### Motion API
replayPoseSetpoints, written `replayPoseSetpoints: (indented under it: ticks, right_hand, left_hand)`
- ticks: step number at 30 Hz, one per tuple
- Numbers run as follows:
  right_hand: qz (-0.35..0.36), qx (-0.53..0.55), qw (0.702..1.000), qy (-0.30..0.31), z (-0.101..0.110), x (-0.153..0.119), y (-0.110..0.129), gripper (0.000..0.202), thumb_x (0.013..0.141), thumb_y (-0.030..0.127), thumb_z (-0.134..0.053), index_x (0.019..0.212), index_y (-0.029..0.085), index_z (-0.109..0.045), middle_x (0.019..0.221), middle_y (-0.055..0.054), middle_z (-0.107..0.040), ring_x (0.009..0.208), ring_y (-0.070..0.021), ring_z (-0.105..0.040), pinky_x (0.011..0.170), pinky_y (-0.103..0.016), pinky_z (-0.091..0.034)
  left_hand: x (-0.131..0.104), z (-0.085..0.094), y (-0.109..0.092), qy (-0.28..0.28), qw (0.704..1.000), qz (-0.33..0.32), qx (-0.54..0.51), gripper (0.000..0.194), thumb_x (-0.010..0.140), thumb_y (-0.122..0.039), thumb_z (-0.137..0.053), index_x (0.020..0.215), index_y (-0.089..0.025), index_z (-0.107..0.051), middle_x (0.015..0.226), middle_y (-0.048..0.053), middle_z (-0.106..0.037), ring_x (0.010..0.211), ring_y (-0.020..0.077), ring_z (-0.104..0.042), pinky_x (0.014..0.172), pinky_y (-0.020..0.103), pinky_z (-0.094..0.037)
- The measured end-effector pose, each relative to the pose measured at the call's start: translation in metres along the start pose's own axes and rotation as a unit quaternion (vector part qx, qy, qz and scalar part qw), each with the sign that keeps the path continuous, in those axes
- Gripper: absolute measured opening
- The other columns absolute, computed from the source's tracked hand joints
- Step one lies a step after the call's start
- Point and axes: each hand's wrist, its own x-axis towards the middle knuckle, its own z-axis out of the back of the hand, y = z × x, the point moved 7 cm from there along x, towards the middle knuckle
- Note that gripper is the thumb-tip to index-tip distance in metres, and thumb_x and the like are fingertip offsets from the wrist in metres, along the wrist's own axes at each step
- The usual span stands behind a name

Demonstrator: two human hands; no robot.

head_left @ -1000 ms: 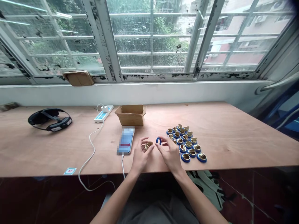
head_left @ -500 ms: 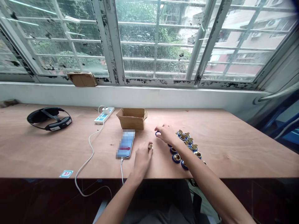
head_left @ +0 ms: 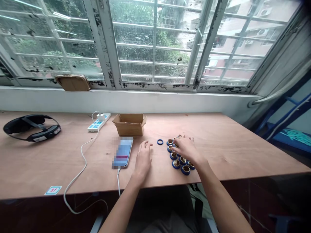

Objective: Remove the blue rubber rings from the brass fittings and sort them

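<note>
A blue ring lies by itself on the table between my hands. My left hand rests beside the phone, its fingers curled together around a small gold-coloured metal piece that is mostly hidden. My right hand is over a cluster of small round gold metal pieces with blue rings around their bases. Its fingers are bent and apart among the upper pieces, and some of the cluster is hidden under the hand.
Left of my left hand is a phone on a white cable. Behind it stands an open cardboard box. A power strip, a black headset and a number label are farther left.
My right hand has let go of the blue ring, which now lies on the table, and has moved right over the cluster. The whole view has shifted a little to the right.
</note>
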Motion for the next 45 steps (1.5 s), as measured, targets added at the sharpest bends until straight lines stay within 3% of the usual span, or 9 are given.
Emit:
replayPoseSetpoints:
  ticks: [6,11,15,18,21,25,35,39,45]
  right_hand:
    - [-0.034,-0.022,0.999,0.001,-0.019,-0.027,0.006,0.016,0.093,0.032,-0.067,0.082,0.021,-0.072,0.090,-0.009,-0.075,0.103,-0.0308,-0.056,0.091,-0.044,-0.031]
    - [-0.025,0.001,0.998,-0.063,-0.018,-0.033,0.009,0.019,0.096,0.025,-0.064,0.079,0.021,-0.071,0.091,-0.007,-0.076,0.101,-0.0289,-0.057,0.089,-0.042,-0.031]
    - [0.011,0.082,0.987,-0.136,-0.003,-0.040,0.019,0.019,0.097,0.024,-0.062,0.079,0.022,-0.070,0.086,-0.006,-0.074,0.093,-0.0266,-0.059,0.085,-0.039,-0.035]
    - [0.042,0.205,0.956,-0.206,0.006,-0.049,0.036,0.018,0.100,0.028,-0.058,0.086,0.022,-0.069,0.084,-0.006,-0.072,0.083,-0.0232,-0.060,0.077,-0.035,-0.041]
    - [0.070,0.276,0.922,-0.262,0.000,-0.058,0.057,0.016,0.101,0.027,-0.056,0.090,0.022,-0.066,0.085,-0.006,-0.070,0.082,-0.0226,-0.061,0.074,-0.033,-0.045]
    - [0.098,0.288,0.913,-0.270,-0.023,-0.065,0.079,0.017,0.101,0.023,-0.054,0.085,0.022,-0.060,0.084,-0.006,-0.068,0.081,-0.0223,-0.061,0.073,-0.033,-0.046]
    - [0.100,0.457,0.866,-0.174,-0.038,-0.060,0.077,0.018,0.101,0.033,-0.051,0.093,0.022,-0.061,0.070,0.001,-0.063,0.063,-0.0163,-0.059,0.061,-0.027,-0.044]
    - [0.102,0.478,0.858,-0.159,-0.040,-0.059,0.078,0.030,0.099,0.036,-0.056,0.125,0.023,-0.063,0.066,0.005,-0.057,0.056,-0.0141,-0.052,0.056,-0.025,-0.040]
    - [0.092,0.448,0.870,-0.188,-0.043,-0.057,0.076,0.021,0.098,0.036,-0.060,0.106,0.022,-0.073,0.066,0.001,-0.061,0.057,-0.0154,-0.054,0.057,-0.027,-0.041]
  left_hand:
    - [-0.014,0.009,-0.033,-0.070,0.997,-0.035,-0.015,0.046,0.087,0.004,-0.042,0.117,-0.022,-0.064,0.132,0.012,-0.059,0.132,0.0295,-0.052,0.110,0.048,-0.047]
    - [-0.022,0.001,-0.045,0.000,0.996,-0.036,-0.077,0.027,0.101,-0.021,-0.045,0.123,-0.024,-0.061,0.101,0.007,-0.070,0.090,0.0234,-0.067,0.080,0.036,-0.054]
    - [-0.021,-0.003,-0.040,0.001,0.982,0.024,-0.186,0.028,0.103,-0.037,-0.047,0.123,-0.023,-0.062,0.098,0.006,-0.072,0.086,0.0212,-0.068,0.077,0.033,-0.052]
    - [-0.022,-0.019,-0.033,0.018,0.918,0.122,-0.376,0.045,0.102,-0.055,-0.043,0.121,-0.019,-0.062,0.096,0.009,-0.073,0.077,0.0201,-0.069,0.066,0.030,-0.052]
    - [-0.028,-0.042,-0.031,0.041,0.799,0.224,-0.557,0.063,0.096,-0.071,-0.042,0.112,-0.014,-0.064,0.090,0.011,-0.073,0.069,0.0195,-0.068,0.052,0.025,-0.046]
    - [-0.030,-0.041,-0.022,-0.050,0.728,0.273,-0.627,0.059,0.088,-0.071,-0.059,0.096,-0.014,-0.068,0.082,0.006,-0.071,0.069,0.0164,-0.067,0.057,0.022,-0.047]
    - [-0.028,-0.029,-0.014,-0.062,0.754,0.285,-0.588,0.066,0.083,-0.080,-0.057,0.068,-0.016,-0.062,0.055,-0.001,-0.058,0.048,0.0107,-0.053,0.049,0.021,-0.040]
    - [-0.031,-0.030,-0.017,-0.027,0.769,0.252,-0.587,0.064,0.086,-0.078,-0.054,0.075,-0.017,-0.064,0.064,0.001,-0.064,0.056,0.0134,-0.060,0.055,0.023,-0.046]
    - [-0.035,-0.031,-0.017,-0.040,0.744,0.276,-0.607,0.060,0.082,-0.076,-0.062,0.099,-0.019,-0.062,0.075,-0.001,-0.066,0.058,0.0122,-0.061,0.053,0.021,-0.044]
